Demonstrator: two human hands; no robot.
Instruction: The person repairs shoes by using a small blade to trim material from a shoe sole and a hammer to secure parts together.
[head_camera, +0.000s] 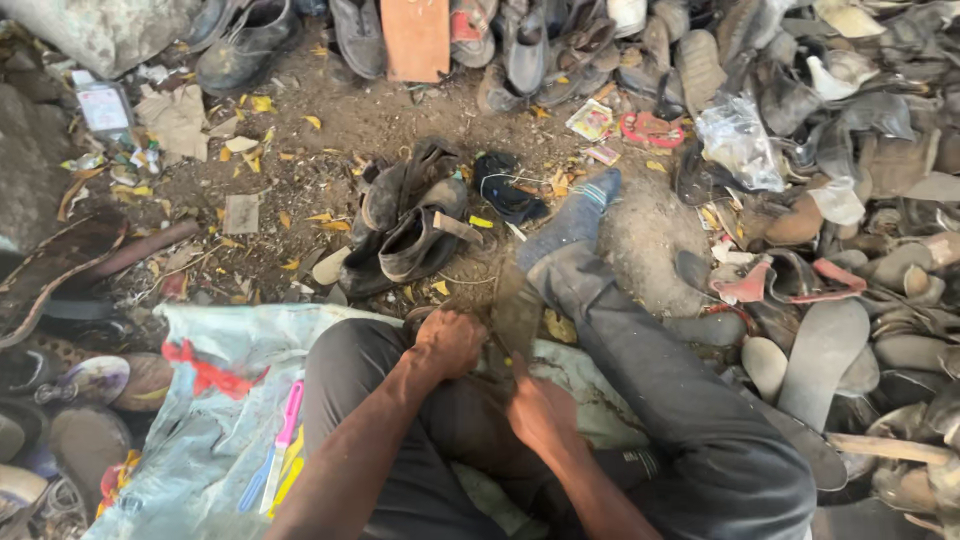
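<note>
boots (410, 225) ahead, soles (820, 350) right

1. We are looking at an open-air shoe repair spot, a cobbler's working place set on bare dirt ground (330, 120) rather than indoors.
2. We see heaps of worn shoes (560, 50) along the top edge and loose soles (820, 350) piled at the right.
3. We see a pair of old black shoes (410, 225) lying on the earth in the middle, among dry leaves and scraps.
4. We see a plastic sheet (215, 400) spread as a seat, with a pink-handled tool (285, 425) lying on it.
</note>
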